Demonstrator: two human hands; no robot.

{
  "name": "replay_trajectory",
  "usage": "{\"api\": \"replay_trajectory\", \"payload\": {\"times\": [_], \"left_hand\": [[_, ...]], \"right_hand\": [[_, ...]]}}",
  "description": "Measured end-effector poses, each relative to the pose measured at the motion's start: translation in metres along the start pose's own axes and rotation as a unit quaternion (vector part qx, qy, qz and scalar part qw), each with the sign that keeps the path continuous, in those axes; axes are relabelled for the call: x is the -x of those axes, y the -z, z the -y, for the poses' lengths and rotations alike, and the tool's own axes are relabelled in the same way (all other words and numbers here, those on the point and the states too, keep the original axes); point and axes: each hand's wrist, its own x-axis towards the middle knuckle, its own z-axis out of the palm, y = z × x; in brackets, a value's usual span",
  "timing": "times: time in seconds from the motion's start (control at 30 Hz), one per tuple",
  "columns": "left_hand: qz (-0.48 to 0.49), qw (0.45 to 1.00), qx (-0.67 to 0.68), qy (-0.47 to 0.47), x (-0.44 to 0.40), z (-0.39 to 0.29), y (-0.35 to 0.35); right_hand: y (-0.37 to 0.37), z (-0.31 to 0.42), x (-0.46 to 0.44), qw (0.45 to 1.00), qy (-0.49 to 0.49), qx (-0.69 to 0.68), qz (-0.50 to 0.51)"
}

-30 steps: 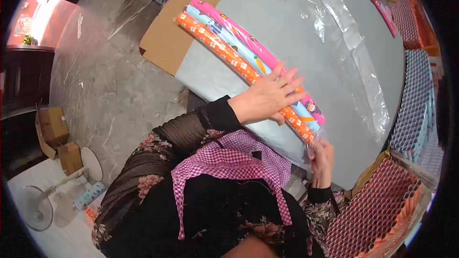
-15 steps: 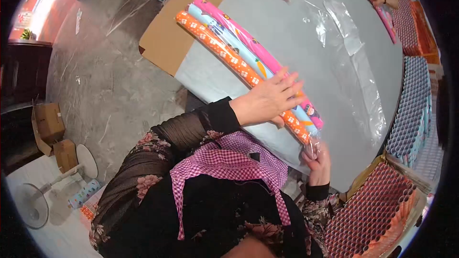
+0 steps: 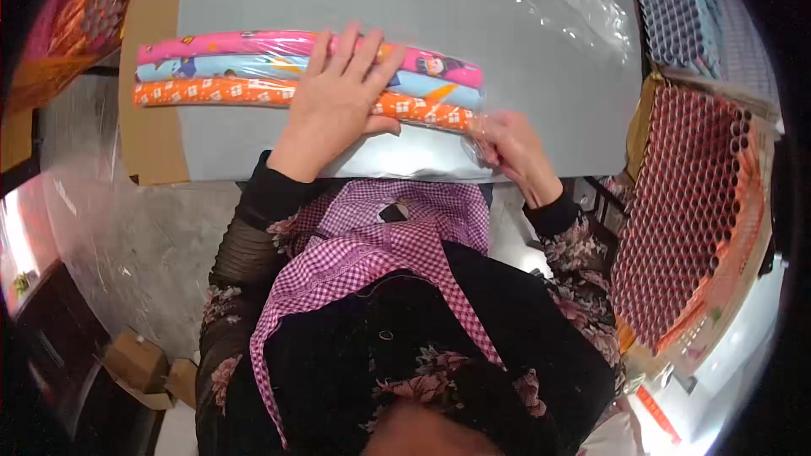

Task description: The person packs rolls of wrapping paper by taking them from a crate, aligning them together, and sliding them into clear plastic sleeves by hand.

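Three wrapping paper rolls lie side by side on the grey table [image 3: 405,0]: a pink roll [image 3: 220,42] at the far side, a light blue roll [image 3: 236,66] in the middle, and an orange roll [image 3: 215,91] with white prints nearest me. Clear plastic film covers them together. My left hand [image 3: 338,97] lies flat across the rolls, its fingers spread. At their right end, my right hand [image 3: 514,148] has its fingers closed on the gathered plastic film [image 3: 475,148]. Its fingertips are partly blurred.
More clear plastic [image 3: 583,0] lies at the table's back right. Stacked red-ended rolls [image 3: 684,211] stand to the right, with blue-ended rolls [image 3: 676,8] beyond them. Brown cardboard [image 3: 156,118] covers the table's left edge. Cardboard boxes [image 3: 135,363] sit on the floor at lower left.
My view has turned, so the rolls now run nearly level across it instead of slanting. My left hand still lies on the rolls, and my right hand stays at their right end.
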Motion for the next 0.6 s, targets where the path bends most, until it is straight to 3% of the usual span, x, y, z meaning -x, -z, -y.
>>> {"api": "replay_trajectory", "payload": {"times": [0.17, 0.5, 0.6], "left_hand": [[0.004, 1.000, -0.008, -0.008, -0.002, 0.001, -0.003], [0.017, 0.999, -0.044, 0.004, 0.002, 0.008, -0.008], [0.008, 0.999, -0.035, -0.002, 0.005, 0.013, -0.009]], "right_hand": [[-0.005, 0.001, -0.005, 0.999, -0.003, -0.042, -0.032], [-0.005, -0.003, -0.018, 0.999, 0.011, -0.032, 0.032], [-0.003, 0.003, -0.011, 1.000, 0.012, 0.004, -0.003]]}}
